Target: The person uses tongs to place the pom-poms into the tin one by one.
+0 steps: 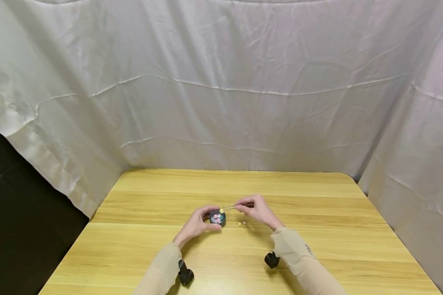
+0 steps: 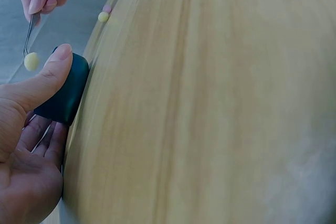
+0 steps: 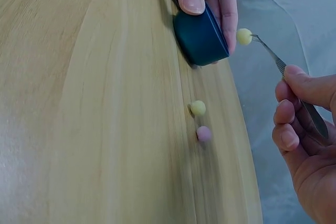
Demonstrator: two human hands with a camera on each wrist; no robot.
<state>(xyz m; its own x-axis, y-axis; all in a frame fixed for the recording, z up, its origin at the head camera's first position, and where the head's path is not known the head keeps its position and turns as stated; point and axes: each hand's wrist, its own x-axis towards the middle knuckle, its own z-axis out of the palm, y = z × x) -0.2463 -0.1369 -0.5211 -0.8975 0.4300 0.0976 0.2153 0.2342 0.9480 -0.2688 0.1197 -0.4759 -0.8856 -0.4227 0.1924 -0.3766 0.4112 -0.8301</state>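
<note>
My left hand (image 1: 198, 223) grips a small dark teal bowl (image 3: 202, 38) on the table, thumb on the near side and fingers round the far side. Inside it lie several pink and teal balls (image 1: 216, 218), seen from the head view. Metal tweezers (image 3: 274, 56) are pinched in my right hand (image 1: 257, 211), and their tips hold a pale yellow ball (image 3: 244, 36) at the bowl's rim, raised above it. On the wood just right of the bowl sit another yellow ball (image 3: 198, 108) and a pink ball (image 3: 204, 134), side by side.
The wooden table (image 1: 299, 192) carries all of this. Pale grey curtains (image 1: 243, 114) hang behind it and along its sides. A black panel (image 1: 18, 221) stands at the far left. Each sleeve bears a black wrist camera (image 1: 186, 273).
</note>
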